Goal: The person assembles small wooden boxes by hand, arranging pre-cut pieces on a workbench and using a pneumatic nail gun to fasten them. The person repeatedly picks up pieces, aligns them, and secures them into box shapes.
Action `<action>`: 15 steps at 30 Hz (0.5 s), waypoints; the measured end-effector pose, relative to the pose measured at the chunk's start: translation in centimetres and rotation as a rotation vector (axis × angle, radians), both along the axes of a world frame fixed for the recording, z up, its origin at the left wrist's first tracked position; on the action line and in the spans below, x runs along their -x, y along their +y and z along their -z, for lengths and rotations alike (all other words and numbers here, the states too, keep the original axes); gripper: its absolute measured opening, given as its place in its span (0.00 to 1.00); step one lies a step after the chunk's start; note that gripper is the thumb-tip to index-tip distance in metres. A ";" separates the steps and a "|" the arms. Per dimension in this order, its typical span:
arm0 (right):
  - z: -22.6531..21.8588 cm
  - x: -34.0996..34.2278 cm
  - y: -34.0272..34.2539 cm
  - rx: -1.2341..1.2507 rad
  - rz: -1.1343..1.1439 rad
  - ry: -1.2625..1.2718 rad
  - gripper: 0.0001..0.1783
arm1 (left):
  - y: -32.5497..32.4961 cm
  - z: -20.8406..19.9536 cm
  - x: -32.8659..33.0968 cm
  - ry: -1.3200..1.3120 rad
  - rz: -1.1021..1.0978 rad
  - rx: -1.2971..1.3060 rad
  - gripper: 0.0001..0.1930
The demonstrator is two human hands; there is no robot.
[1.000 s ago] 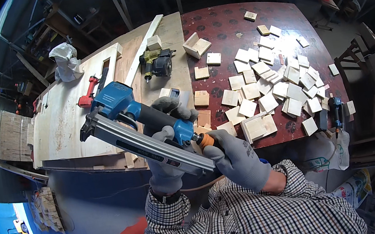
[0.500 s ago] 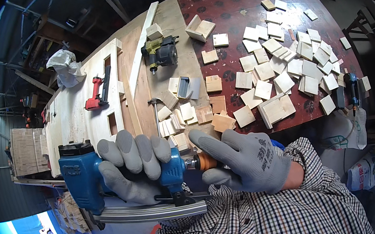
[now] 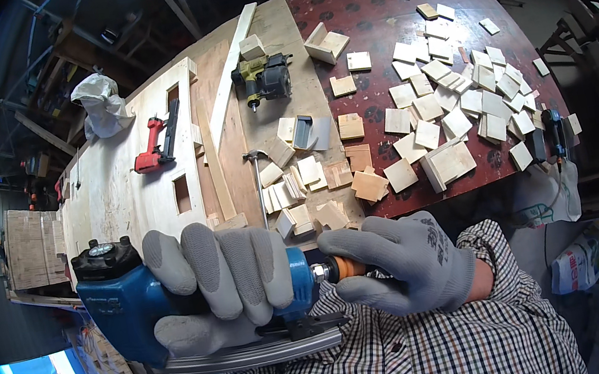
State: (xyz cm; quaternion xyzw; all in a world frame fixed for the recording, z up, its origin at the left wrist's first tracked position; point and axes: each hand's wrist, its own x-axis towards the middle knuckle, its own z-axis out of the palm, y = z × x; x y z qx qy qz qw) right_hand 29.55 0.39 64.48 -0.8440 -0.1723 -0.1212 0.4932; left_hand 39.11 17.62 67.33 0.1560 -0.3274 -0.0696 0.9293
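Note:
Close to my body I hold a blue nail gun [image 3: 116, 306] sideways, its black cap to the left and its metal magazine along the underside. My gloved left hand [image 3: 224, 281] is wrapped round the tool's handle. At the handle's right end, a metal fitting meets an orange air hose coupler [image 3: 347, 266]. My gloved right hand [image 3: 413, 263] pinches this coupler between thumb and fingers. Whether the coupler is locked on the fitting, I cannot tell; the hose behind it is hidden by my hand.
Across the bench lie a red nail gun [image 3: 152, 149], a yellow-green coil nailer [image 3: 263, 81] and a hammer [image 3: 254, 156]. Many small wooden blocks [image 3: 452, 122] cover the red tabletop [image 3: 358, 13]. Another blue tool [image 3: 557, 130] rests at the right edge. A white sack [image 3: 99, 109] stands far left.
The nail gun has shifted slightly, and my left fingers have closed further round its handle. My right hand, still on the coupler, has moved a little right. The view has shifted slightly.

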 end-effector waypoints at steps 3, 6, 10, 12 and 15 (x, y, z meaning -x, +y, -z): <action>-0.2 0.8 0.7 0.033 -0.059 -0.009 0.42 | 1.3 0.2 1.0 0.002 -0.036 0.026 0.15; -0.8 1.8 0.7 0.100 -0.091 0.046 0.45 | 2.4 0.5 1.6 0.040 -0.029 -0.032 0.14; 0.2 3.0 1.2 0.046 -0.057 0.027 0.39 | 1.9 1.1 2.7 0.039 -0.026 -0.016 0.13; 1.0 3.3 1.2 -0.040 -0.067 0.002 0.37 | 1.8 1.4 2.9 0.051 0.028 0.001 0.13; 0.4 3.8 1.1 -0.065 -0.126 0.052 0.30 | 2.1 1.6 3.6 0.062 -0.092 0.014 0.11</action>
